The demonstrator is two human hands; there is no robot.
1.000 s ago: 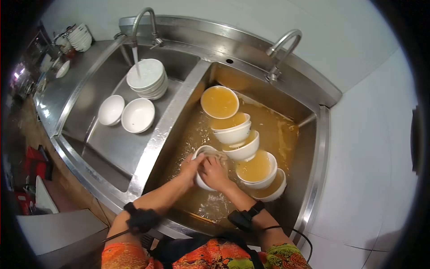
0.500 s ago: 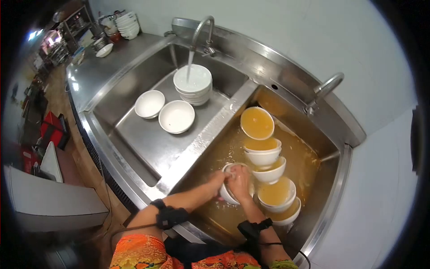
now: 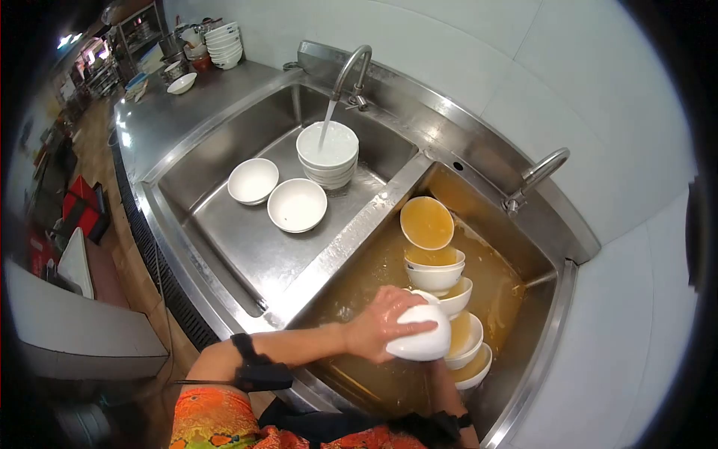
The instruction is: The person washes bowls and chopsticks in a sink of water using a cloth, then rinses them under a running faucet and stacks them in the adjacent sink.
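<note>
Above the murky water of the right basin, my left hand (image 3: 385,322) grips a white bowl (image 3: 420,337) that is tilted with its outer side toward me. My right hand (image 3: 437,372) is under and behind this bowl, its fingers mostly hidden by it. Just to the right, several white bowls (image 3: 434,278) stand partly sunk in the brownish water, filled with it. The farthest of them (image 3: 427,223) leans near the divider.
In the left basin, tap water runs onto a stack of white bowls (image 3: 327,144), with more bowls (image 3: 297,205) nearby. A second tap (image 3: 535,176) rises behind the right basin. Stacked dishes (image 3: 224,46) stand on the back-left counter (image 3: 161,123).
The held bowl has been lifted and turned over, its outside now showing. My left hand has moved onto its side, and my right hand has gone behind and below it. The view has shifted slightly.
</note>
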